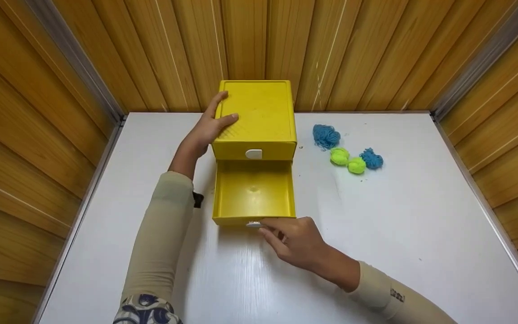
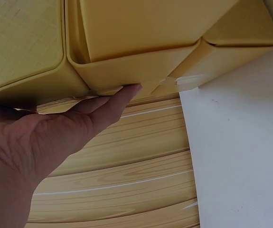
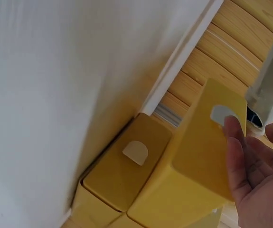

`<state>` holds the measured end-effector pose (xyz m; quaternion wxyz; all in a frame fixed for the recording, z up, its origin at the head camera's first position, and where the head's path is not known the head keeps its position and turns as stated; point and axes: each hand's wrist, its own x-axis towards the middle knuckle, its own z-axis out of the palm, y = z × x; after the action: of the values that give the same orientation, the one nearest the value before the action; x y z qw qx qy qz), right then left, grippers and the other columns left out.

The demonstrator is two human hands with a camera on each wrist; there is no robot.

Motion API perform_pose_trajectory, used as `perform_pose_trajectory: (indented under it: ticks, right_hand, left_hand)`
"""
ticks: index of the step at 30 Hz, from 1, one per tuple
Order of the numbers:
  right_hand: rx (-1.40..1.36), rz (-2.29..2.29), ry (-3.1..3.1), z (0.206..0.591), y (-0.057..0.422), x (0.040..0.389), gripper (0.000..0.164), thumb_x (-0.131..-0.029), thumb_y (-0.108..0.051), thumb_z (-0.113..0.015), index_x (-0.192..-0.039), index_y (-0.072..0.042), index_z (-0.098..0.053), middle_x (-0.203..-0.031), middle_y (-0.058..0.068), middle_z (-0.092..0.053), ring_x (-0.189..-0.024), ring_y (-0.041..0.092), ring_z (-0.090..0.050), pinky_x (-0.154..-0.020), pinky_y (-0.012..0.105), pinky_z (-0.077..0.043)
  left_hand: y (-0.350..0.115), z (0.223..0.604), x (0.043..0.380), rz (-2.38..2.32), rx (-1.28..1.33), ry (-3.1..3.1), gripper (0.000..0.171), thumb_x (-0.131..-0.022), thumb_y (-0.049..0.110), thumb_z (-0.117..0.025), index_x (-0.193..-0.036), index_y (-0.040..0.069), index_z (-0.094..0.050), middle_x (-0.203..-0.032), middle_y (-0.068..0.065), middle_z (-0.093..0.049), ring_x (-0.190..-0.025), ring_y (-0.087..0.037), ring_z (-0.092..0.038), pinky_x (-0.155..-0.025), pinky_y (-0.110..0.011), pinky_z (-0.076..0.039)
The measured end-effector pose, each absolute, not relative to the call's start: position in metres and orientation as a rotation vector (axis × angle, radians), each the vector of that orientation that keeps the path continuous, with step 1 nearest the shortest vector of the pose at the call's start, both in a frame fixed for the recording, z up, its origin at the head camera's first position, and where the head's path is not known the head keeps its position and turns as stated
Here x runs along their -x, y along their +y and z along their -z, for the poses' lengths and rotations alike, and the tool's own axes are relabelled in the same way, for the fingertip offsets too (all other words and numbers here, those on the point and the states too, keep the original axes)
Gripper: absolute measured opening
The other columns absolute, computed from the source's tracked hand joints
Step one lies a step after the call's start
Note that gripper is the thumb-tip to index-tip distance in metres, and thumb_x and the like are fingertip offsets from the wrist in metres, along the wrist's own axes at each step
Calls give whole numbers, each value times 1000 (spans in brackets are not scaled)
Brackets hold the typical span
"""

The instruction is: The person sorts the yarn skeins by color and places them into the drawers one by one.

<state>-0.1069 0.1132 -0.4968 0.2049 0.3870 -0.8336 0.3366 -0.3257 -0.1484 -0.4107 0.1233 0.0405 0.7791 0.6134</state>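
A yellow plastic drawer unit stands on the white table, its lower drawer pulled out toward me and bare inside. My left hand rests along the unit's left side, with thumb and a fingertip over the top. In the left wrist view, the fingers lie nearly straight against the yellow wall. At the drawer's front, my right hand touches the white tab handle with its fingertips. The right wrist view shows the thumb apart from that handle. The upper drawer, with its own white tab, is closed.
Right of the unit lie two blue yarn bundles, one farther back and one nearer. Two lime-green yarn balls, left and right, sit between them. Wood-patterned walls border the table's back and sides.
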Motion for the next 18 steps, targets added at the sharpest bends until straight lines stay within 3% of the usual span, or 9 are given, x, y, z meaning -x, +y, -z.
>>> perform_pose_trajectory:
  ticks: [8,18]
  right_hand:
    - [-1059,-990,-2163,475,140,118,6,-94,-8,-78,-97,-7,-83,-73,0,-78,-55,5,-63,-55,17,-53]
    - [-795,-855,-2275,469,184,143,11,-92,-8,-81,-103,-6,-83,-83,4,-82,-62,8,-69,-58,20,-56]
  left_hand:
    - [-148,411,326,-1781,-110,2268,78,-103,46,-66,-166,51,-20,-182,-4,-3,-165,-30,-17,-133,-58,-15]
    - [-148,410,326,-1781,-85,2265,79,-103,46,-67,-166,52,-21,-182,-3,-4,-164,-29,-18,-133,-57,-17]
